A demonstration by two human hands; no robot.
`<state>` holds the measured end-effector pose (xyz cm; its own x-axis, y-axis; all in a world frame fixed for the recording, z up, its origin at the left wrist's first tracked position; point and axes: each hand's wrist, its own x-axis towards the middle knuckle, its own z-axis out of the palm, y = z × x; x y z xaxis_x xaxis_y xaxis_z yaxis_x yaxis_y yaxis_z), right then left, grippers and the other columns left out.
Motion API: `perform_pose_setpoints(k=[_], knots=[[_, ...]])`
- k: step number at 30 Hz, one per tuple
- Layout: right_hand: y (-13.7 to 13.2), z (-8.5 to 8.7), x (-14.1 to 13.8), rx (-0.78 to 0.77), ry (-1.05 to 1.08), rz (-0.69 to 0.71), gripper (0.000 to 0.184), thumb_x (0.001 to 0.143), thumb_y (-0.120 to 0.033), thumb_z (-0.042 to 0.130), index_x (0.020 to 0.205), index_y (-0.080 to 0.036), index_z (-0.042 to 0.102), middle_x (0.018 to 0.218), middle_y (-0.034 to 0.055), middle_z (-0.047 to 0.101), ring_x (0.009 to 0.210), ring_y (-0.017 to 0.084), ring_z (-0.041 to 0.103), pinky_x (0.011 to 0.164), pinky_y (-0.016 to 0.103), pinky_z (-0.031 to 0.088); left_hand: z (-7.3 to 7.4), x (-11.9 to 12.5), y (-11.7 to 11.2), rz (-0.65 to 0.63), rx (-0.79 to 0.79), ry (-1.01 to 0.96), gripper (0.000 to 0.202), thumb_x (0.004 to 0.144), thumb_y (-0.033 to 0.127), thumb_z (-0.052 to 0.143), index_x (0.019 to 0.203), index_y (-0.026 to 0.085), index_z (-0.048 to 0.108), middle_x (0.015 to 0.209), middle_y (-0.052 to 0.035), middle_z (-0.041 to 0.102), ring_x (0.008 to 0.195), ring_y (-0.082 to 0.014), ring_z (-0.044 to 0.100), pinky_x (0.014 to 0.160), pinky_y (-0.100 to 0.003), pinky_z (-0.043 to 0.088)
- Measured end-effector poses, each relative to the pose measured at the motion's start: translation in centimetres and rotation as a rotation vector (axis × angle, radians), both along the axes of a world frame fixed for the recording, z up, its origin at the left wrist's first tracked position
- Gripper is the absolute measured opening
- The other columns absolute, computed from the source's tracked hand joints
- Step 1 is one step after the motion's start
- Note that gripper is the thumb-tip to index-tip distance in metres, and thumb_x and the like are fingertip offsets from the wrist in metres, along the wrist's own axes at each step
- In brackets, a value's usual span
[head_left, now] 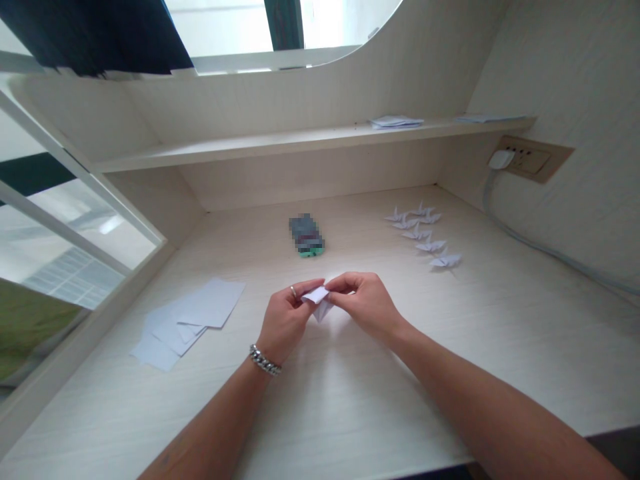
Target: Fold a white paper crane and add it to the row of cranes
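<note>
A small piece of folded white paper is held between my two hands above the middle of the desk. My left hand, with a ring and a chain bracelet, pinches its left side. The thumb and fingertips of my right hand grip the right corner. Part of the paper is covered by my fingers. Off to the right stand several folded white paper cranes in a loose cluster. White paper squares lie overlapping to the left of my left hand.
Beyond my hands lies a blurred dark object with a green end. A shelf runs along the back, with a stack of white paper on it. On the right wall, a white plug sits in the socket, its cable trailing down.
</note>
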<state>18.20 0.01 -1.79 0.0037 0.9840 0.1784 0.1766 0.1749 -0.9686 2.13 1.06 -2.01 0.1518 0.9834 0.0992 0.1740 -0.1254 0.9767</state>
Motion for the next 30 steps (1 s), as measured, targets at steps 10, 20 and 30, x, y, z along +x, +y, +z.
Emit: perform_pose_setpoints(k=[10, 20, 30], knots=[[0.55, -0.69, -0.22, -0.097, 0.253, 0.011, 0.015, 0.063, -0.019, 0.072, 0.077, -0.014, 0.073, 0.072, 0.0045, 0.073, 0.066, 0.017, 0.067, 0.066, 0.029, 0.052, 0.03, 0.08, 0.03, 0.019, 0.048, -0.041, 0.029, 0.070, 0.024, 0.074, 0.097, 0.014, 0.074, 0.100, -0.0104, 0.075, 0.089, -0.0228, 0.069, 0.077, -0.031, 0.055], [0.49, -0.58, -0.45, -0.083, 0.264, -0.001, 0.013, 0.065, -0.018, 0.071, 0.077, -0.014, 0.073, 0.072, 0.0038, 0.073, 0.066, 0.016, 0.066, 0.064, 0.027, 0.050, 0.27, 0.25, -0.21, 0.025, 0.066, -0.041, 0.023, 0.068, 0.013, 0.069, 0.090, 0.016, 0.076, 0.092, -0.0062, 0.076, 0.083, -0.0180, 0.068, 0.072, -0.025, 0.053], [0.08, -0.15, 0.38, 0.109, -0.197, 0.031, 0.012, 0.076, -0.022, 0.069, 0.084, -0.022, 0.077, 0.083, 0.0039, 0.074, 0.080, 0.018, 0.066, 0.073, 0.029, 0.049, 0.60, 0.51, -0.30, 0.023, -0.179, 0.039, 0.019, 0.071, 0.027, 0.069, 0.078, 0.011, 0.073, 0.059, -0.0024, 0.064, 0.051, -0.0114, 0.056, 0.045, -0.020, 0.046]])
